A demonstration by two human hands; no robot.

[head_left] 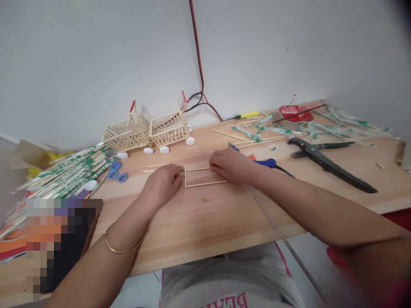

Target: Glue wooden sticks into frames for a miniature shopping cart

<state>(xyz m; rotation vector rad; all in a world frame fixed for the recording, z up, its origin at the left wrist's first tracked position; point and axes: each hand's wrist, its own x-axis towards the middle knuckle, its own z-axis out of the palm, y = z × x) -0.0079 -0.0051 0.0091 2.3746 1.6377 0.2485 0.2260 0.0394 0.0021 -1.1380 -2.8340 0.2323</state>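
Observation:
On the wooden table (199, 222) lies a small rectangular frame of thin wooden sticks (203, 176). My left hand (162, 185) rests at the frame's left end, fingers curled and pressed on the sticks there. My right hand (230, 164) covers the frame's upper right corner, fingers closed down on the sticks. A blue-handled tool (268, 163) lies just behind my right wrist. A few loose sticks (154, 168) sit left of the frame.
Two stick-built carts with white wheels (150, 130) stand by the wall. Wrapped chopstick packs (69, 173) and blue caps (116, 171) lie at left. Black pliers (330, 160), a red dish (296, 113), torn wrappers (308, 128) and a yellow screwdriver (247, 115) lie at right.

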